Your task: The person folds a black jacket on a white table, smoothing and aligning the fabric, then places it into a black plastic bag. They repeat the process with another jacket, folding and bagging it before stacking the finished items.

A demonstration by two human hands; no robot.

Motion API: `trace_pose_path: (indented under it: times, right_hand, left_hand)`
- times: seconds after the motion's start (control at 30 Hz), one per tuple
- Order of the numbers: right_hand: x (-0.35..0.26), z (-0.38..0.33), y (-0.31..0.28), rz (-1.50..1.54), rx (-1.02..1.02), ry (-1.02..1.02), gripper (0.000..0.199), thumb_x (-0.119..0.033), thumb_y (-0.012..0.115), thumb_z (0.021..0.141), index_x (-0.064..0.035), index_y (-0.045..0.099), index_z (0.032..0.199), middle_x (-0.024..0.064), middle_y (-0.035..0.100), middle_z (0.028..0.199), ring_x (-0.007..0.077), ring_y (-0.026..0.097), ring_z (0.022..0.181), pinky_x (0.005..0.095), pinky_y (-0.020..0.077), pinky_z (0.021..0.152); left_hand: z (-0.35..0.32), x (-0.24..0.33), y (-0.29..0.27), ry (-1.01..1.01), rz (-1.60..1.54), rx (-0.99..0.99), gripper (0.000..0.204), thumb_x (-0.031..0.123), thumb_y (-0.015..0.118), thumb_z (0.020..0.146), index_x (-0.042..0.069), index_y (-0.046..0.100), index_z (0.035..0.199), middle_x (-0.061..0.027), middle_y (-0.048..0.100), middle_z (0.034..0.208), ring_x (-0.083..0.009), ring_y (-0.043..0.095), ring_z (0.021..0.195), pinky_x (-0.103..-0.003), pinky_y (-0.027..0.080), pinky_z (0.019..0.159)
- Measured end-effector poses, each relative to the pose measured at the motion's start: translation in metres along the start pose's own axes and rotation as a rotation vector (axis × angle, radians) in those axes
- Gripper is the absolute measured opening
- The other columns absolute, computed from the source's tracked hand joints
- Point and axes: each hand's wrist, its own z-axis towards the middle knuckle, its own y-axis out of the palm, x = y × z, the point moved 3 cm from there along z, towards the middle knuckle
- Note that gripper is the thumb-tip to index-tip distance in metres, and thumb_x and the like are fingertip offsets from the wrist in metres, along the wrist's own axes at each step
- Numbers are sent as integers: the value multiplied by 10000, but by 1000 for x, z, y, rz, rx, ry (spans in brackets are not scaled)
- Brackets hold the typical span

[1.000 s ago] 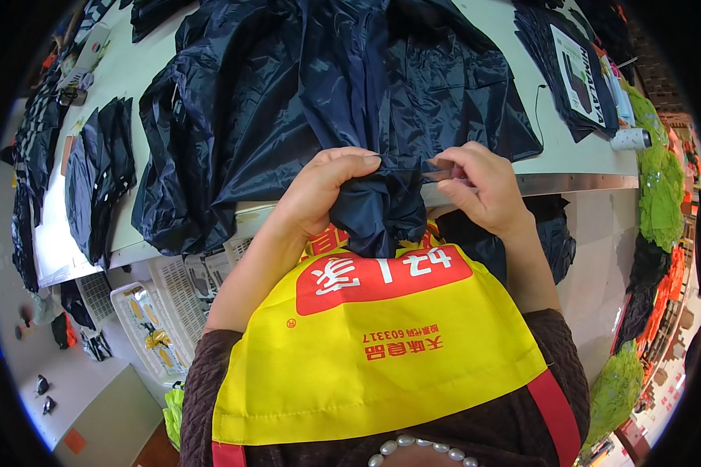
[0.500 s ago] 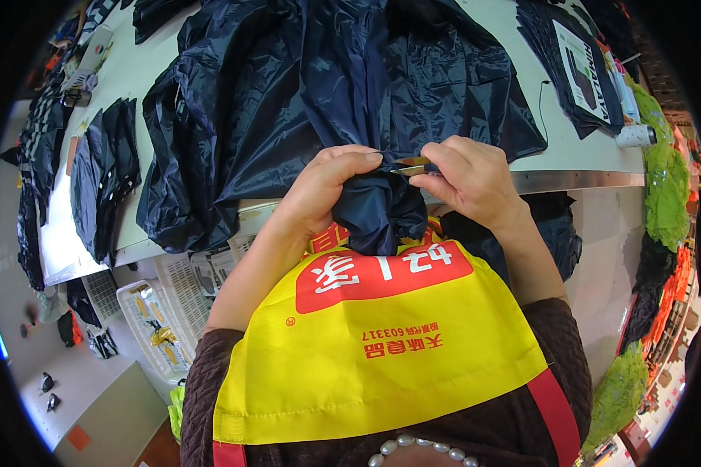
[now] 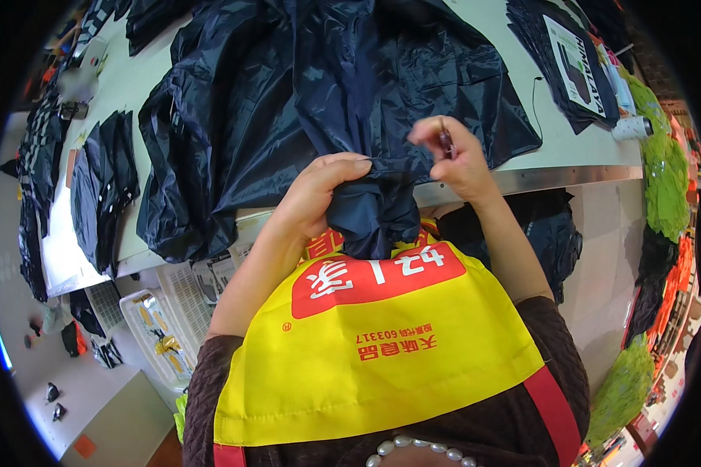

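A dark navy, shiny garment [image 3: 343, 86] spreads over the table, and one part of it hangs off the front edge towards my lap. My left hand [image 3: 319, 191] is closed on the fabric near that edge, its thumb pressed along a seam. Just right of the seam and raised off the cloth is my right hand [image 3: 463, 159], its thumb and forefinger apart and partly blurred. A small pair of thread snips [image 3: 446, 144] sits in its curled fingers, seen mostly end-on. The blades cannot be made out.
Stacked dark pieces with a printed white sheet [image 3: 575, 66] lie at the table's far right, near a white roll [image 3: 632, 128]. More dark pieces [image 3: 105, 191] lie on the left. Below stands a white plastic basket [image 3: 183, 292]. Lime-green cloth [image 3: 662, 171] is piled at right.
My right hand has moved up and away from the seam, and the snips have turned back into the fingers. The left hand still grips the cloth, which now lies flatter at the seam.
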Motion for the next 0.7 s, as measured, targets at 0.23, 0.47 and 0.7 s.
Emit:
trace_pose_path:
  times: [0.23,0.47,0.7]
  right_hand:
    - [9,-1,34,-203,35,-158,255,-126,756,672,-43,515,688,56,449,634,205,455,603,313,350,541]
    - [-8,5,83,479,-65,331,309,-223,758,740,-6,549,810,45,600,746,104,514,672,293,402,540]
    - [39,67,54,-382,539,-223,158,-84,651,691,-24,536,782,180,586,766,370,594,753,412,470,660]
  left_hand:
    - [-14,8,-29,287,534,-345,758,60,841,575,-4,460,1227,-63,543,1158,-152,541,1058,-266,411,945]
    - [-1,19,-80,940,933,448,344,-61,692,643,31,544,940,-10,535,844,-91,511,766,-215,421,718]
    - [37,9,-30,671,32,504,385,-20,627,792,62,467,1133,-24,520,869,-113,534,750,-233,454,671]
